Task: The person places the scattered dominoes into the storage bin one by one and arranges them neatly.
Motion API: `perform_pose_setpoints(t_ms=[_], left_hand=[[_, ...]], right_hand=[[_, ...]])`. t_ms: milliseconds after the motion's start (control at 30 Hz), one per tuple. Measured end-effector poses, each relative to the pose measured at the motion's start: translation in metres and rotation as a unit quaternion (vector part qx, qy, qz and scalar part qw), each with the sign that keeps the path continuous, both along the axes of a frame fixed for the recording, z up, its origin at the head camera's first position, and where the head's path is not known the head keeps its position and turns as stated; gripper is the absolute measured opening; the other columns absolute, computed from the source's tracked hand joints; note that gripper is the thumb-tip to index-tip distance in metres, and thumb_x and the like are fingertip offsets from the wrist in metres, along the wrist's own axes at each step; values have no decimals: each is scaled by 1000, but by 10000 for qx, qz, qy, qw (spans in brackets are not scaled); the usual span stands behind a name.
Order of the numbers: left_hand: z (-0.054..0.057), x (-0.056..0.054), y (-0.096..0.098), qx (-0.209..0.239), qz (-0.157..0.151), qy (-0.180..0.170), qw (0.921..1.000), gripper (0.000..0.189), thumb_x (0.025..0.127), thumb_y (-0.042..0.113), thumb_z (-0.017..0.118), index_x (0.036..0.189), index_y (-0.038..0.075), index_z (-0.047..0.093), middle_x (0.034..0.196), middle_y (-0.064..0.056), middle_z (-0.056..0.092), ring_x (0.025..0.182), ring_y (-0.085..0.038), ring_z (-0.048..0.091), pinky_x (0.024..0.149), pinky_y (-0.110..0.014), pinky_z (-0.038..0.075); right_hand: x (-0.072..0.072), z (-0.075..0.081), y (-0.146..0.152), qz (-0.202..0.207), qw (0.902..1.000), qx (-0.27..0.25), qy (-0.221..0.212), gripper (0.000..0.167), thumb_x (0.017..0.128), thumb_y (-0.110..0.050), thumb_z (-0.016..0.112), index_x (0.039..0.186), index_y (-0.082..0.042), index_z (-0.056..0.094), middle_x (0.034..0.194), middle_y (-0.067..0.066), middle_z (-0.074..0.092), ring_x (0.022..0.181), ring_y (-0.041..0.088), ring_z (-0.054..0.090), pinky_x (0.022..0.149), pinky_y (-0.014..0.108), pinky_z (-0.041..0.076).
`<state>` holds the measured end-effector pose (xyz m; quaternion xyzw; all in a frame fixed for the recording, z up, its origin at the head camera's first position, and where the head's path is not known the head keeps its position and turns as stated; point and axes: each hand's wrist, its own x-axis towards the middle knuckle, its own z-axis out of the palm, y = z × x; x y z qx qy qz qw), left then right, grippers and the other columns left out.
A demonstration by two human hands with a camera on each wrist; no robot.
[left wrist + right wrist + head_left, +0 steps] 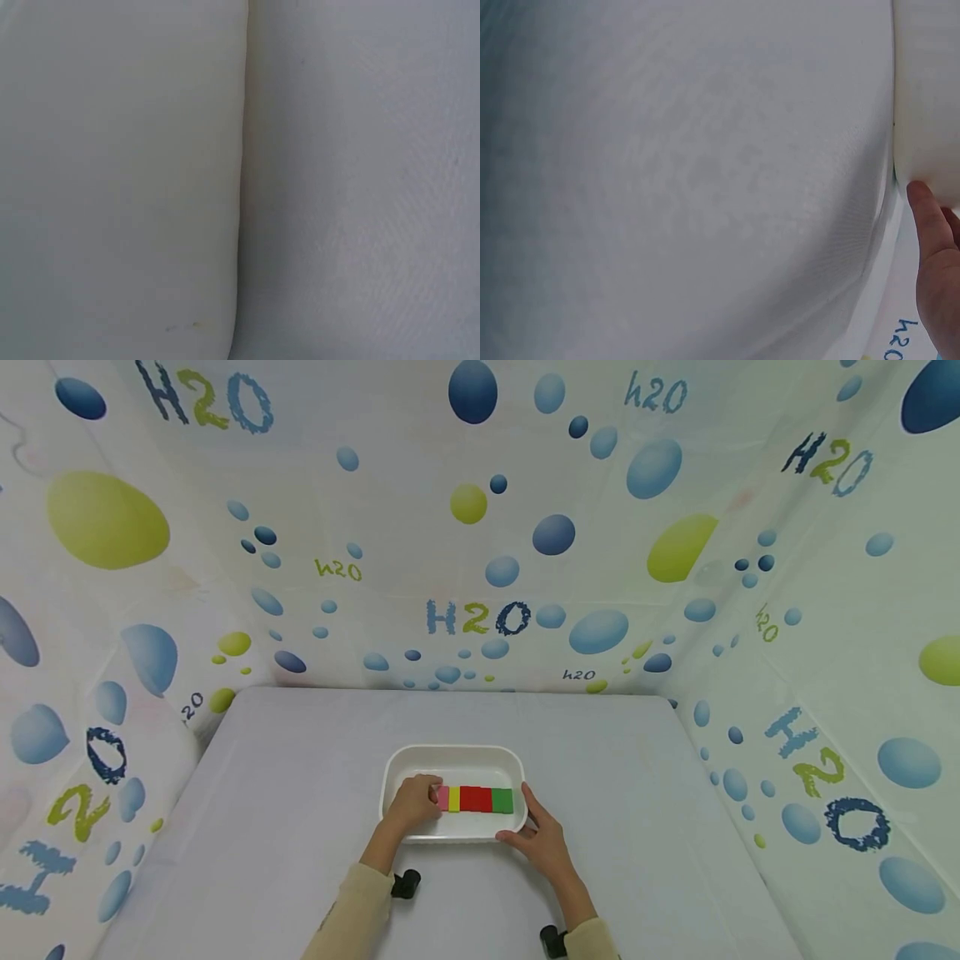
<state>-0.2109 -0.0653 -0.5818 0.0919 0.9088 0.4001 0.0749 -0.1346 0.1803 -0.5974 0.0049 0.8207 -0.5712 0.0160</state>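
A white tray lies on the table with a row of coloured blocks in it. From left to right the row runs pink block, yellow block, a red stretch and a green stretch. My left hand reaches over the tray's left side and pinches the pink block at the row's left end, its fingers hiding part of it. At the tray's front right corner, my right hand grips the rim, thumb in front and fingers along the right side. In the right wrist view its fingertip meets the tray wall.
A white cloth covers the table. Behind and on both sides hang curtains printed with bubbles and H2O lettering. Black wrist cameras show below the left hand and the right hand.
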Motion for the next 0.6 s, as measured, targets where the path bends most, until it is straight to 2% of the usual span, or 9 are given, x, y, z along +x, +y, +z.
perform_pose_setpoints(t_ms=[67,167,333,433,500,600], left_hand=[[1,1,0,-80,23,110,9999,47,73,-7,70,120,-6,64,70,-2,55,66,-14,46,60,-25,39],[7,4,1,-97,107,522,9985,45,74,-4,68,119,-6,65,73,-5,58,67,-14,48,61,-26,41],[28,15,-4,-64,469,1420,9887,43,80,9,75,120,-2,66,87,-11,64,68,-16,56,60,-26,45],[42,25,-14,-172,806,2036,9756,43,80,14,78,119,0,67,92,-13,65,70,-18,59,60,-27,47],[50,32,-25,-307,1054,2513,9617,43,79,14,80,117,0,68,94,-15,65,73,-21,61,61,-32,49],[52,42,-44,-655,1445,3108,9371,43,77,15,81,115,-1,69,99,-19,64,79,-28,61,61,-39,51]], right_hand=[[-1,-1,0,14,10000,5,-1,100,74,-22,85,155,-19,27,157,16,32,132,39,49,93,38,51],[-2,-1,0,33,10000,83,-5,100,74,-25,85,155,-20,27,157,15,33,133,38,49,92,37,51],[-3,1,0,113,9991,399,48,102,73,-31,84,156,-19,26,157,15,34,134,37,48,92,34,51],[-3,5,0,222,9971,719,95,105,74,-34,83,157,-19,21,157,14,33,135,37,47,94,34,50],[-2,9,0,286,9954,896,177,104,77,-34,81,157,-17,18,158,14,32,135,37,46,95,36,50],[-1,17,6,332,9904,1283,385,96,83,-34,76,157,-14,19,158,14,32,136,37,44,98,42,49]])
